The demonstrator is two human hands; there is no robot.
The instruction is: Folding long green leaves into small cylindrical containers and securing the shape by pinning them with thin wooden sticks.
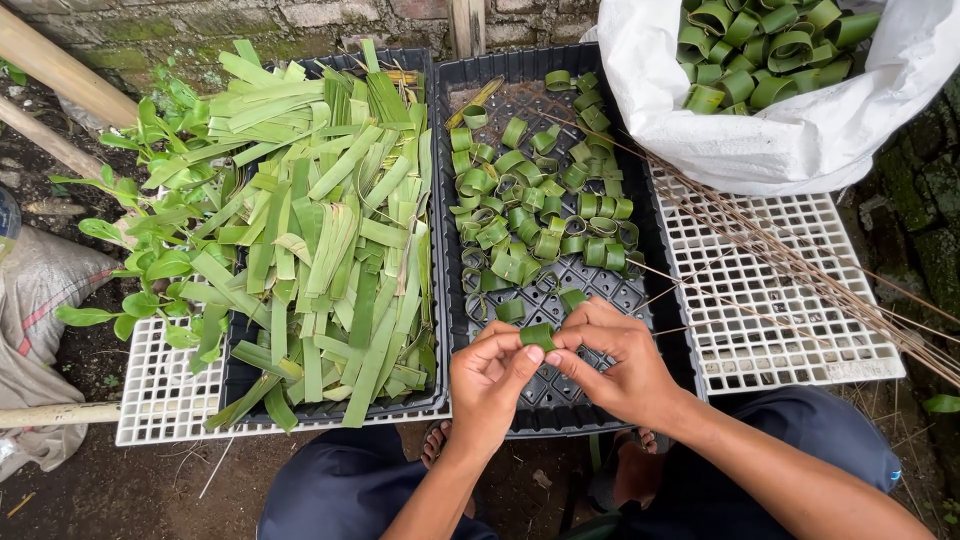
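Note:
My left hand (487, 378) and my right hand (618, 362) meet over the near edge of a black tray (655, 215). Together they pinch a small rolled green leaf strip (538, 335) between the fingertips. Just beyond it, several finished green leaf rings (535, 200) lie piled in that tray. To the left, a second black tray (236, 375) holds a heap of flat cut green leaf strips (330, 235).
A white sack (800, 135) full of leaf rings sits at the back right. Thin brown sticks (790, 255) lie across a white plastic grid (790, 335). Leafy plants (165, 190) grow at the left. My knees in dark trousers are below.

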